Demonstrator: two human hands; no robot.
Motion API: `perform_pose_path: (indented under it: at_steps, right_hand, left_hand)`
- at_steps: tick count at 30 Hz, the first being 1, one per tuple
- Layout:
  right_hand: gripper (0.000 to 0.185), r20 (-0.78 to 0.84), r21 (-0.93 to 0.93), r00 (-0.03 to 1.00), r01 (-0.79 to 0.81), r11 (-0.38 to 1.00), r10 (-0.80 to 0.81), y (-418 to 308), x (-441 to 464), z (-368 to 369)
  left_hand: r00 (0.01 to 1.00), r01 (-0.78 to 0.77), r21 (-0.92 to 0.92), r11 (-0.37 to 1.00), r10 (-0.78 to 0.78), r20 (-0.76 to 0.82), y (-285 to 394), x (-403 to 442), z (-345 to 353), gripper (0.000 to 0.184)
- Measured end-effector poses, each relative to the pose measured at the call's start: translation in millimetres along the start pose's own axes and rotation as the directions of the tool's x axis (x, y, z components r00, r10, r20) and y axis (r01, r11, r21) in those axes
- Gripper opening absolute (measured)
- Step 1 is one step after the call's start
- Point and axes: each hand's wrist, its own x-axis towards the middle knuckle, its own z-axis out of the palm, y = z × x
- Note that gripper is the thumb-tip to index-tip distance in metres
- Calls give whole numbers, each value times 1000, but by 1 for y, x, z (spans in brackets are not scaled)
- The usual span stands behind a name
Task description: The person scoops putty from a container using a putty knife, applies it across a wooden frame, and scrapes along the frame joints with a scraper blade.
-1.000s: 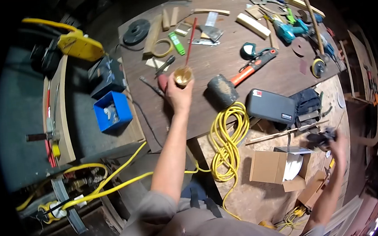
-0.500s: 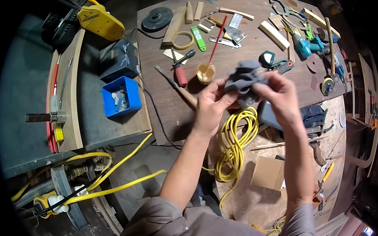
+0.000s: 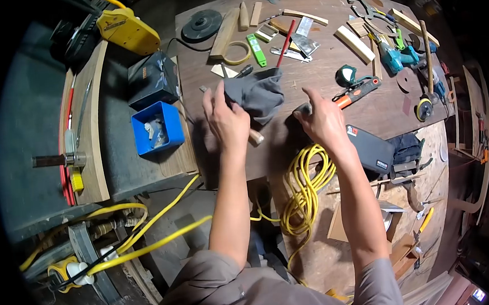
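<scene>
My left hand (image 3: 228,122) is at a crumpled grey cloth (image 3: 256,95), its thumb and index finger at the cloth's left edge and the other fingers apart. The cloth covers the cup from which a red stick (image 3: 287,43) rises. My right hand (image 3: 326,121) is over the near part of the brown table, closed around a small dark grey piece (image 3: 303,110) whose kind I cannot make out. Between the hands shows the end of a wooden handle (image 3: 256,136). An orange-and-black utility knife (image 3: 358,92) lies just beyond my right hand.
Coiled yellow cord (image 3: 303,188) lies below my right hand, beside a dark flat case (image 3: 371,149). A blue bin (image 3: 157,127) stands at left. Farther back are a tape roll (image 3: 237,52), a green box (image 3: 256,51), a tape measure (image 3: 346,75) and a teal power tool (image 3: 396,57).
My hands have moved apart. The cloth, bunched between both hands before, now hangs wider at my left hand, farther left. My right hand has left the cloth with a dark piece in it.
</scene>
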Motion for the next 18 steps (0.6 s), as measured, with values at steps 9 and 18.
perform_pose_path:
  at_steps: [9,18]
  right_hand:
    - [16,-269,403,947,-53,914,174,-27,-159,-43]
    - [11,-387,585,840,-95,805,381,-73,-396,-41]
  left_hand:
    - [974,-169,-481,860,221,52,87,-55,-46,30]
    - [250,500,-691,522,677,692,112,-253,-176,32]
